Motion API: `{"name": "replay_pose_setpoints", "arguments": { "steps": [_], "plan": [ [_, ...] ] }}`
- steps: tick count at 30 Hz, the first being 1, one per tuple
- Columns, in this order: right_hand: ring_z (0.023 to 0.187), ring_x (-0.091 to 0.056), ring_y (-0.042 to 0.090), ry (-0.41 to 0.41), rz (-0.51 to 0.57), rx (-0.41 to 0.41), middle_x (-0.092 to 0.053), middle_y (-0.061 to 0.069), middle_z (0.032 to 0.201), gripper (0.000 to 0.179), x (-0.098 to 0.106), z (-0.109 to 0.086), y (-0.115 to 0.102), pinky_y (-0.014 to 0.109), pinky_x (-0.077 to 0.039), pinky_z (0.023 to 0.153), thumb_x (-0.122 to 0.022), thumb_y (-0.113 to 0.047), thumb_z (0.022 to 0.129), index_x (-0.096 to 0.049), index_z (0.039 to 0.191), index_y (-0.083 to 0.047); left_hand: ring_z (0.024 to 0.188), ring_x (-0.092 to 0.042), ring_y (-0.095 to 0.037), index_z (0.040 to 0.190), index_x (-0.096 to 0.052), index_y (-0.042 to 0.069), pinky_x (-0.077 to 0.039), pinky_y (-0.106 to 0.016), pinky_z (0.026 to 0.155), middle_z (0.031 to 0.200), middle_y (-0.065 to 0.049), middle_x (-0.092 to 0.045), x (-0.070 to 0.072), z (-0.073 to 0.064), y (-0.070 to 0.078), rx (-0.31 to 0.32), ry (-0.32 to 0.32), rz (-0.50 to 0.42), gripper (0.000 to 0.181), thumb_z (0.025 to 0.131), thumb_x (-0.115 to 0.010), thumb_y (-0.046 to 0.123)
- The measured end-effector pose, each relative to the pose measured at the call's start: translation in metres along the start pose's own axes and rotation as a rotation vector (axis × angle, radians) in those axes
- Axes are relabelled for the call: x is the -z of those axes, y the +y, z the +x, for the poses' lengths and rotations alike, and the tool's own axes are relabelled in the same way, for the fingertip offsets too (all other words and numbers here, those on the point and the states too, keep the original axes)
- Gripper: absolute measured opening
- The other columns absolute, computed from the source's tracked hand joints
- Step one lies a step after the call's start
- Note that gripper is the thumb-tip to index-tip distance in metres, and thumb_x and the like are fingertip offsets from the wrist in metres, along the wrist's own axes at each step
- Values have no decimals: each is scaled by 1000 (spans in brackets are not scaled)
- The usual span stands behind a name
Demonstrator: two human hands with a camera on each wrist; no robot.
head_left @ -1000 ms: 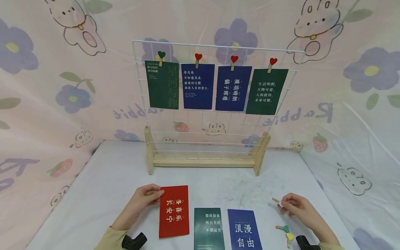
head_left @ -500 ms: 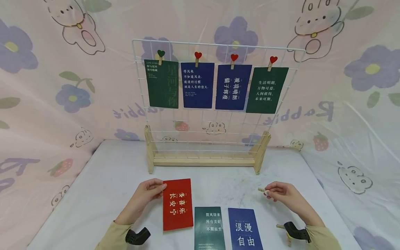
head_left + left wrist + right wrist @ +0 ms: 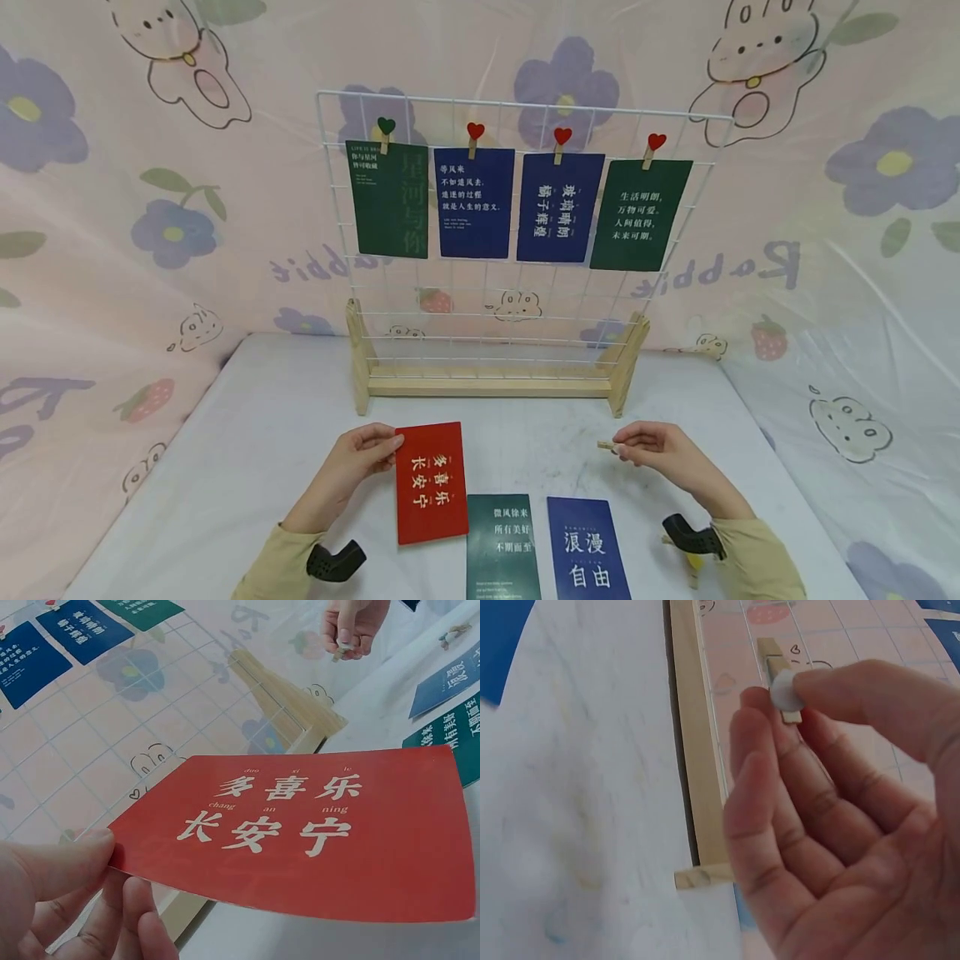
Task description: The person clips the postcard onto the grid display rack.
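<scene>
My left hand point(image 3: 358, 467) pinches a red card point(image 3: 431, 521) by its upper left corner, thumb on the printed face and fingers curled beneath. In the left wrist view the red card point(image 3: 300, 877) spreads out tilted, with white characters on it. My right hand point(image 3: 671, 458) holds a small wooden clothespin point(image 3: 604, 445) between thumb and fingers. Seen from the right wrist, the clothespin point(image 3: 769, 651) carries a white round piece at the thumb tip. Beyond both hands stands a white wire grid rack point(image 3: 487, 292), where a row of green and blue cards hangs from heart-topped clothespins.
A green card point(image 3: 498, 567) and a blue card point(image 3: 588, 567) lie on the white table point(image 3: 225, 467) between the forearms. More clothespins, one with a yellow top point(image 3: 696, 567), lie partly hidden under the right wrist camera. The rack has a wooden base point(image 3: 487, 387).
The red card in my left hand has moved up and a little right, toward the rack. My right hand has carried the clothespin left and up, away from the loose clothespins.
</scene>
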State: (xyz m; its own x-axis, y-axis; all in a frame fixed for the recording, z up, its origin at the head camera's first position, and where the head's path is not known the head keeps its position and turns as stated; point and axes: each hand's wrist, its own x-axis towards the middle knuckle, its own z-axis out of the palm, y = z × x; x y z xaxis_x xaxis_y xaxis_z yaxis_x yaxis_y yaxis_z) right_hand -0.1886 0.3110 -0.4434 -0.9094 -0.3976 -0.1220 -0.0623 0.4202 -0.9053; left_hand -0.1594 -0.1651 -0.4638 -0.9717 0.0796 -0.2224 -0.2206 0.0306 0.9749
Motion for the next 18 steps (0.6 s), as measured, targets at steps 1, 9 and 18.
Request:
{"name": "replay_pose_setpoints", "arguments": {
  "steps": [1,9,18],
  "plan": [
    [90,-65,32,-2,4,2,-62,29,104,35,-1,1,-1,37,-55,74,-63,-16,94,-56,116,10,76,-59,-16,108,-59,-4,-54,-33,76,86,-4,-66,0,0,0,-2,0,-1,29,90,-68,17],
    [91,-64,31,7,-17,19,-64,25,103,33,-9,11,-6,37,-54,75,-63,-20,94,-61,115,6,77,-57,-18,108,-61,-4,-53,-33,76,86,-5,-65,-1,1,0,32,43,-30,27,91,-67,15],
    [93,-62,30,40,-18,36,-65,24,104,32,-18,24,-21,35,-53,75,-58,-22,97,-63,114,4,79,-56,-18,113,-65,-3,-52,-31,77,92,-6,-67,0,-1,3,70,106,-50,27,92,-65,16]
  ]
}}
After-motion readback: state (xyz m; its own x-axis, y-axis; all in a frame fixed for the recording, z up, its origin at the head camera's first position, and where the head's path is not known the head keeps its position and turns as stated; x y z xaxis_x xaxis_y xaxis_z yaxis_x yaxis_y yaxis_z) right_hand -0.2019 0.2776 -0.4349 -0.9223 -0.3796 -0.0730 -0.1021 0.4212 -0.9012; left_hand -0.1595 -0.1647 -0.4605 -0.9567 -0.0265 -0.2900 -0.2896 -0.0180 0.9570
